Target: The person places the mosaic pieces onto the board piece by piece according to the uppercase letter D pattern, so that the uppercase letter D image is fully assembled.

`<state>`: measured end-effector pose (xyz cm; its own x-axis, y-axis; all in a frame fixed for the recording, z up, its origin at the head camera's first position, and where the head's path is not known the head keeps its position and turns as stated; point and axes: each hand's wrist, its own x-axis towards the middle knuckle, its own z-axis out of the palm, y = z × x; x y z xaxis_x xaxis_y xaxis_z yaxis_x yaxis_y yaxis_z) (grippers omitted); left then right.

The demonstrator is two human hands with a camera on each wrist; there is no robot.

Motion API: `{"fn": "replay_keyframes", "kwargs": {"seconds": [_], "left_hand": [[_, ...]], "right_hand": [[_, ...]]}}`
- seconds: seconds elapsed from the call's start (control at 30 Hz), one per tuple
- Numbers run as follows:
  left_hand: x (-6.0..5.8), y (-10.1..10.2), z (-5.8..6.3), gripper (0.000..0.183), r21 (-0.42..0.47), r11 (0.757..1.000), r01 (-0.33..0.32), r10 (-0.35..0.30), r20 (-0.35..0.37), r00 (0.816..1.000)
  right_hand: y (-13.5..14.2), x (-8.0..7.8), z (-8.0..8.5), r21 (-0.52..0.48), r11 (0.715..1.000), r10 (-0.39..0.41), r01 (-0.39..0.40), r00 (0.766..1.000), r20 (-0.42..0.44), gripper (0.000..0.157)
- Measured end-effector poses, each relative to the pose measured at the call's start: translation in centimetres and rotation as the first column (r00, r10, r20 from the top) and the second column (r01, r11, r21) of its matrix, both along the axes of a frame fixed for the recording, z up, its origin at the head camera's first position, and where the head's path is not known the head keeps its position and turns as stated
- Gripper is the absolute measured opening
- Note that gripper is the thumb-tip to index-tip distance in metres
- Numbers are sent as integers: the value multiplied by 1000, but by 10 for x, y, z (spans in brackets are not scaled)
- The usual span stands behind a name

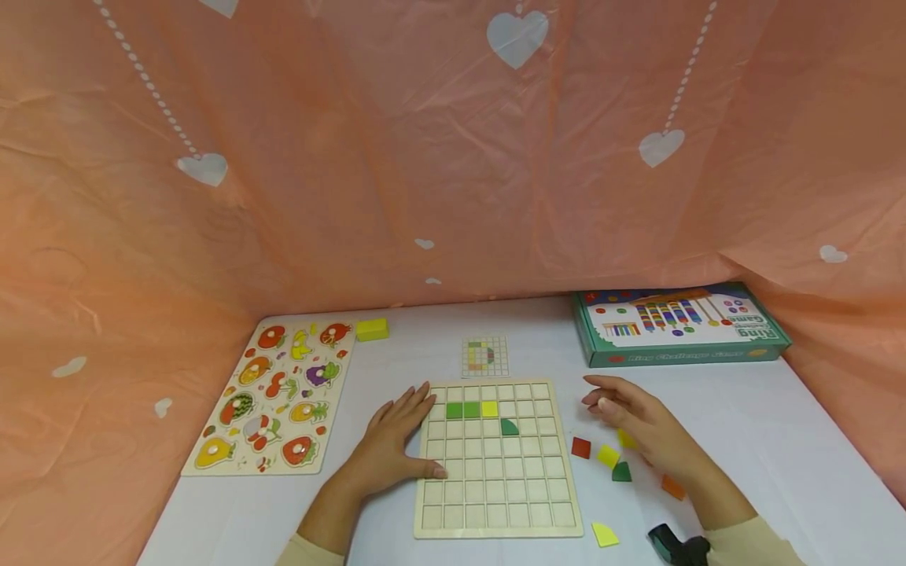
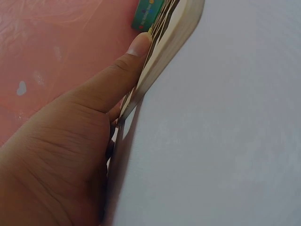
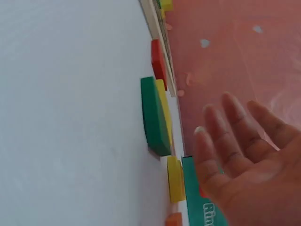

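My left hand [image 1: 385,448] rests on the left edge of a wooden grid board [image 1: 525,515], thumb lying over its rim. Two light green squares [image 1: 463,410] and a yellow square [image 1: 489,409] sit side by side in an upper row. One row lower, further right, lies a dark green quarter-round piece [image 1: 510,427]. My right hand [image 1: 647,424] hovers right of the board with nothing in it, fingers loosely extended in the right wrist view. Beneath and beside it lie a red square [image 1: 581,447], a yellow piece [image 1: 608,456], a dark green piece [image 3: 155,115] and an orange piece [image 1: 672,487].
A small pattern card [image 1: 485,357] lies behind the board. At left are a fruit puzzle board [image 1: 272,377] and yellow blocks [image 1: 372,329]. A green game box [image 1: 679,358] stands back right. A yellow quarter-round piece [image 1: 605,534] and a dark object [image 1: 679,546] lie at front right.
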<state>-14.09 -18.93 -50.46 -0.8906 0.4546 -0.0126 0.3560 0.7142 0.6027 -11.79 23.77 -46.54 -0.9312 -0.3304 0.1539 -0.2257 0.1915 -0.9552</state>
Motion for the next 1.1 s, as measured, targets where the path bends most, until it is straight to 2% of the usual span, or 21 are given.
{"fn": "replay_keyframes", "kwargs": {"seconds": [0.17, 0.3, 0.43, 0.57, 0.63, 0.77, 1.1], "left_hand": [[0, 1, 1, 124, 4, 1000, 7, -7, -12, 1000], [0, 2, 2, 124, 2, 1000, 6, -6, -12, 1000], [0, 2, 2, 123, 12, 1000, 2, -1, -17, 1000], [1, 2, 1, 123, 22, 1000, 0, 0, -9, 1000], [1, 2, 1, 123, 26, 1000, 0, 1, -8, 1000], [1, 2, 2, 123, 23, 1000, -2, 3, -4, 1000], [1, 2, 3, 123, 26, 1000, -2, 2, -6, 1000]], "right_hand": [[7, -1, -11, -9, 1000, 1, 0, 997, 71, 47], [10, -1, -17, 103, 995, -11, -3, 990, 141, 53], [7, 0, -22, 280, 960, -3, -21, 996, 88, 49], [4, 2, -26, 394, 919, 46, -33, 999, -25, 26], [3, 3, -27, 413, 910, 58, -31, 997, -53, 19], [1, 3, -25, 423, 906, 54, -26, 997, -55, 20], [-6, 3, -17, 392, 917, -100, 73, 994, 47, 17]]}}
